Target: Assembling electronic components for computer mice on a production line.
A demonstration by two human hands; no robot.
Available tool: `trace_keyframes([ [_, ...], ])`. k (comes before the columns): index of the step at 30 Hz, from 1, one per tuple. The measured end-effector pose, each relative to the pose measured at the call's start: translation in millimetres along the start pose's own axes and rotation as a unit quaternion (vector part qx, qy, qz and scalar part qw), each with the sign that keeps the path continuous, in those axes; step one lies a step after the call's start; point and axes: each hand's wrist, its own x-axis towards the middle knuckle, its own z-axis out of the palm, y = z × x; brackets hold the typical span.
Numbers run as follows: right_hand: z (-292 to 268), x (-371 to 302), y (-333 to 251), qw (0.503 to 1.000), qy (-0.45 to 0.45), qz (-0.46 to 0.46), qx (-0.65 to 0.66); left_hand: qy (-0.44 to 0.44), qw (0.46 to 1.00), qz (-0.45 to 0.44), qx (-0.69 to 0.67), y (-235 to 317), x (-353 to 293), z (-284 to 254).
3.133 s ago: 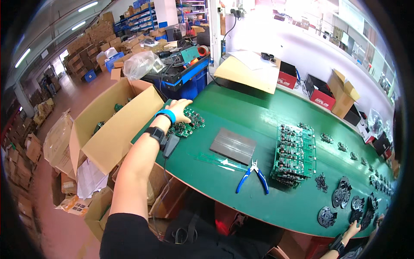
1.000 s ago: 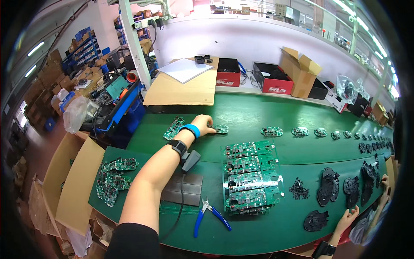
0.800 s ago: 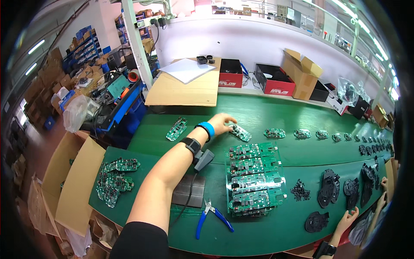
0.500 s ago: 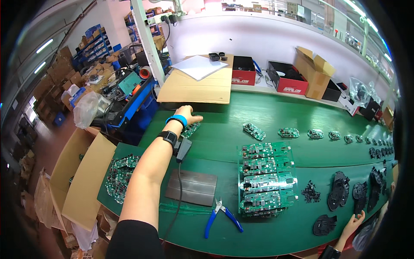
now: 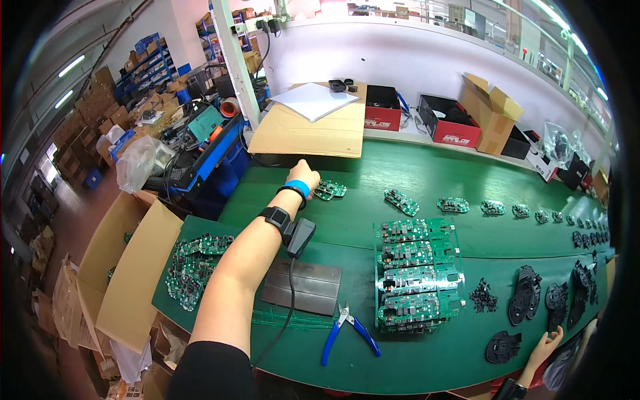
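Observation:
My left hand point(image 5: 304, 175) reaches across the green table with its fingers closed at the left end of a green circuit board point(image 5: 331, 190). Part of that end is hidden behind the fingers. To its right, another circuit board point(image 5: 401, 202) starts a row of similar ones running away to the right. Far to the right, my right hand point(image 5: 547, 347) has its fingers apart, with fingertips beside the lower end of a black plastic shell point(image 5: 557, 303); contact cannot be told. A stack of panelled circuit boards point(image 5: 408, 280) stands between the two arms.
Blue-handled cutters point(image 5: 345, 330) lie before a dark grey pad point(image 5: 301, 287). Loose boards point(image 5: 190, 270) are heaped left of my forearm. Small black parts point(image 5: 483, 295) and black shells point(image 5: 525, 297) lie at right. Cardboard point(image 5: 307, 137) covers the back left; an open carton point(image 5: 130, 280) stands left.
My left hand has moved right and its fingers have closed. The circuit board by it has shifted right, more into sight. The view has moved slightly; my right hand looks still.

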Motion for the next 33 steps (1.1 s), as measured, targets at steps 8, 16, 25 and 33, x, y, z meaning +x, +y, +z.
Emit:
trace_keyframes([
  [8,7,-2,-13,1.000,-0.003,0.010,0.018,-0.098,0.938,0.228,0.242,-33,29,-5],
  [16,1,-3,-13,0.999,-0.013,0.024,0.021,-0.263,0.963,0.026,-0.054,-9,15,-23],
  [25,4,-4,-20,1.000,-0.011,0.006,0.015,-0.211,0.972,0.067,0.081,-47,15,-72],
  [33,4,-2,-11,1.000,-0.011,-0.001,0.021,-0.332,0.885,0.016,-0.327,-44,12,-23],
])
